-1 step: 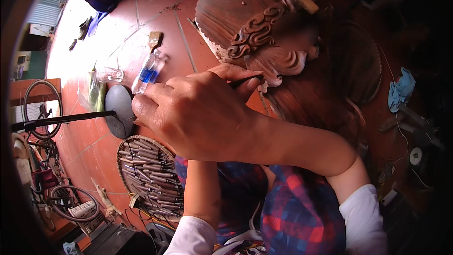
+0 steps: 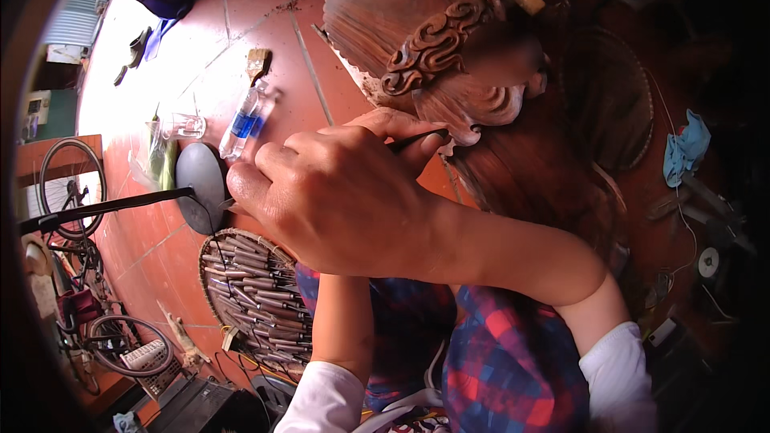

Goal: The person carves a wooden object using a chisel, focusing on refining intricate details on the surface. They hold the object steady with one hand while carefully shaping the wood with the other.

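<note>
A large reddish-brown wood carving [image 2: 393,0] with flowing, hair-like grooves and a curled band lies in front of me. My right hand [image 2: 337,200] is closed, its back toward the view, its forearm crossing from the lower right. Behind it, mostly hidden, my left hand [image 2: 385,122] shows fingers pinched together at the carving's near edge. A slim dark carving chisel [image 2: 417,139] pokes out between the fingers, its end beside the carved curls. Both hands appear closed around it; the right palm and most of the chisel are hidden.
Left of my hands, a round basket [image 2: 210,261] holds several brown-handled carving tools. Beyond are a grey oval disc [image 2: 200,180], a water bottle [image 2: 243,127], a clear cup [image 2: 186,127] and a brush [image 2: 257,64]. A bicycle [image 2: 72,184] stands far left; a blue cloth [image 2: 686,148] lies right.
The carving and the floor objects sit slightly farther left in the picture. Both hands keep nearly the same pose and stay closed around the chisel.
</note>
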Motion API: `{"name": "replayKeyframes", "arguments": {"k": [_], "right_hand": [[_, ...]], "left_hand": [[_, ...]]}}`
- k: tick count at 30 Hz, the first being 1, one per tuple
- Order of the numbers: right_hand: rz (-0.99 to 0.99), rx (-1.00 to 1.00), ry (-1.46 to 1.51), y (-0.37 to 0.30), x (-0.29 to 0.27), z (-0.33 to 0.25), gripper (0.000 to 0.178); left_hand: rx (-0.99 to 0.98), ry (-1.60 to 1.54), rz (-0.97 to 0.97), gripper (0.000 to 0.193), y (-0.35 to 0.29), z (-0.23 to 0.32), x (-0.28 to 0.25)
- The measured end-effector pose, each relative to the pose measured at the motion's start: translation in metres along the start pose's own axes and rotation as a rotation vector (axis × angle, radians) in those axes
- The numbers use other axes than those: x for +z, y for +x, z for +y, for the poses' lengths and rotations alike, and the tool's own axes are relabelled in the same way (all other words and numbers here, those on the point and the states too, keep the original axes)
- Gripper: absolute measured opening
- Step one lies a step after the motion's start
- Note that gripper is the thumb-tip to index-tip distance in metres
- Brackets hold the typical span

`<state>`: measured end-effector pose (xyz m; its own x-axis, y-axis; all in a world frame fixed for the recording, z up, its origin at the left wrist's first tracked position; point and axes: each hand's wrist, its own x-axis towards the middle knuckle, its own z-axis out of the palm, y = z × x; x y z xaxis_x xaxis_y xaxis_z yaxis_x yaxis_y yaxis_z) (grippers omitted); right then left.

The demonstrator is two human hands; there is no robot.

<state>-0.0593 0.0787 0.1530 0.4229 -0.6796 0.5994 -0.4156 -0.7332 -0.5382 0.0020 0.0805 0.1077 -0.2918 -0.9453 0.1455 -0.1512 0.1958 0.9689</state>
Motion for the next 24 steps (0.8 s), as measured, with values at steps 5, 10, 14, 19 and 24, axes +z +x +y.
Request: {"name": "replayKeyframes", "arguments": {"k": [5, 10, 14, 19, 24], "right_hand": [[-0.091, 0.096, -0.036, -0.041, -0.001, 0.034, 0.024], [-0.228, 0.166, -0.023, -0.036, -0.011, 0.047, 0.028], [-0.380, 0.218, 0.049, -0.031, -0.007, 0.049, 0.027], [-0.438, 0.270, 0.036, -0.029, -0.013, 0.060, 0.031], [-0.516, 0.350, 0.003, -0.028, -0.024, 0.080, 0.036]], "left_hand": [[0.144, 0.012, 0.017, 0.010, 0.016, -0.027, 0.037], [-0.050, -0.068, 0.031, 0.011, 0.023, -0.030, 0.044], [-0.112, 0.071, 0.317, 0.020, 0.023, -0.032, 0.044], [-0.003, 0.369, 0.444, 0.068, 0.032, -0.041, 0.042], [-0.212, 0.170, 0.375, 0.073, 0.046, -0.034, 0.056]]}}
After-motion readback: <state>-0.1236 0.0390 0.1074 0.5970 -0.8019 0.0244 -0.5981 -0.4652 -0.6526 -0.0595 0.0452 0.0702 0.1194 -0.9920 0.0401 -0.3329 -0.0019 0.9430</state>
